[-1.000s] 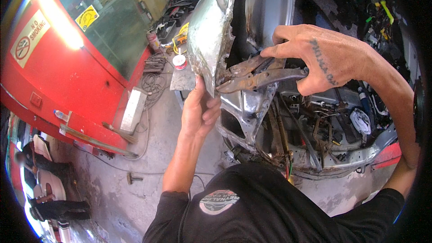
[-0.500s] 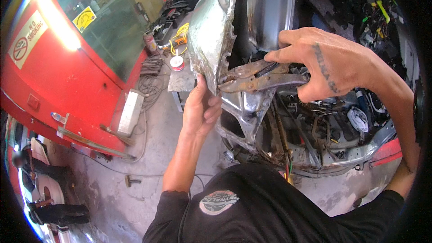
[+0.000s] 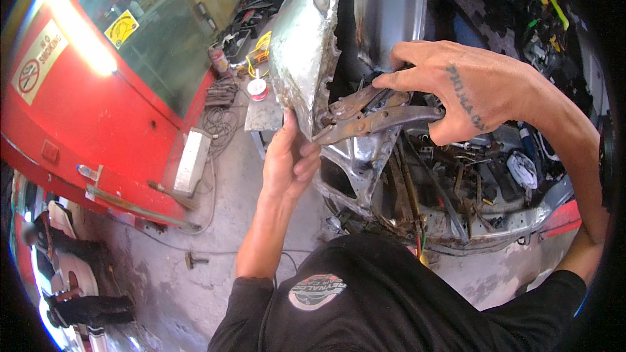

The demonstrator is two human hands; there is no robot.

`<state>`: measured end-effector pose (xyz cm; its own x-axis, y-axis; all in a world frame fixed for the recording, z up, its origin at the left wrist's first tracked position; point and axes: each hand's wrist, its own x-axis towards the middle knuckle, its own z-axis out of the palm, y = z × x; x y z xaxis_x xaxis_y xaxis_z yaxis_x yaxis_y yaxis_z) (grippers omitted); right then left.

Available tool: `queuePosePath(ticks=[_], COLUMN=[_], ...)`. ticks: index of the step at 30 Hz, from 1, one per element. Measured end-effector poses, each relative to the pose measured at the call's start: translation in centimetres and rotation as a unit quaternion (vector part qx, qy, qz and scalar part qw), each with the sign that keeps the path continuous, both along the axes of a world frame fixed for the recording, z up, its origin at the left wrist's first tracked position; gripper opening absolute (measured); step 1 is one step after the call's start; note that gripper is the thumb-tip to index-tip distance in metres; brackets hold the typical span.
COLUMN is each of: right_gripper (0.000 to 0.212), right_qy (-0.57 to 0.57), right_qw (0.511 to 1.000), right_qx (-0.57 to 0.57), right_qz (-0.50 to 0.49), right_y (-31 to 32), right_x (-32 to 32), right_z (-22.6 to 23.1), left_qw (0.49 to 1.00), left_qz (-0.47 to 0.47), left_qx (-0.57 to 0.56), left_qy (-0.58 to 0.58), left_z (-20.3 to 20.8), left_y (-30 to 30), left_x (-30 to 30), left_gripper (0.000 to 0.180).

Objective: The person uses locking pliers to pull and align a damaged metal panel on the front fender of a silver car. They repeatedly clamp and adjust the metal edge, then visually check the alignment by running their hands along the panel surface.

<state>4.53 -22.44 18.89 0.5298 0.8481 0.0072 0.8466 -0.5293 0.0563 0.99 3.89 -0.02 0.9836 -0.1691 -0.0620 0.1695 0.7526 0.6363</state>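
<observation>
1. Left hand [image 3: 287, 163], one: I see it raised, forearm rising from below, thumb flat on the near face of the panel [image 3: 301, 52], fingers curled behind, grasping its lower tip.
2. Right hand [image 3: 473, 94], one: I view it from above, elbow bent wide, wrist arched, grasping the pliers [image 3: 372, 122]; index fingertip on the upper handle, thumb by the lower handle's end.
3. Pliers, rusty: nose pointing left at the panel's edge; I cannot tell whether the jaws bite.
4. Panel, silvery, jagged right edge: directly above the left hand.
5. Tub [image 3: 257, 89], white and red: on a table [image 3: 261, 118], left of the panel.
</observation>
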Motion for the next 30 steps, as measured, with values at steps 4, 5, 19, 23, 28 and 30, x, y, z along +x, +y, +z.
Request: queuePosePath(ticks=[4,5,19,23,28,30], right_gripper=[0.068,0.068,0.063,0.064,0.065,0.072], right_qy=[0.005,0.009,0.015,-0.028,-0.081,-0.061], right_qw=[1.000,1.000,0.999,0.999,0.996,0.993], right_qx=[-0.009,-0.010,-0.039,-0.022,-0.001,-0.013], right_qz=[0.000,0.001,-0.031,-0.033,-0.035,-0.102], right_y=[0.3,0.3,1.3,1.0,-1.0,-2.1], right_x=[0.0,0.1,-2.1,-1.9,-1.4,-2.9], right_z=[0.5,0.6,1.7,0.9,1.0,2.1], left_qw=[1.000,1.000,1.000,1.000,0.999,0.999], left_qz=[0.010,0.008,0.004,-0.010,-0.030,-0.039], left_qx=[-0.002,0.001,0.015,0.004,-0.009,-0.001], left_qy=[0.014,0.009,0.013,0.007,-0.015,-0.010], left_z=[-0.4,-0.4,-0.9,-0.8,-0.9,-0.7], left_y=[0.0,0.0,0.2,0.2,0.3,-0.1], left_x=[0.1,0.1,0.4,0.5,0.5,0.7], left_gripper=[0.048,0.049,0.050,0.051,0.051,0.050])
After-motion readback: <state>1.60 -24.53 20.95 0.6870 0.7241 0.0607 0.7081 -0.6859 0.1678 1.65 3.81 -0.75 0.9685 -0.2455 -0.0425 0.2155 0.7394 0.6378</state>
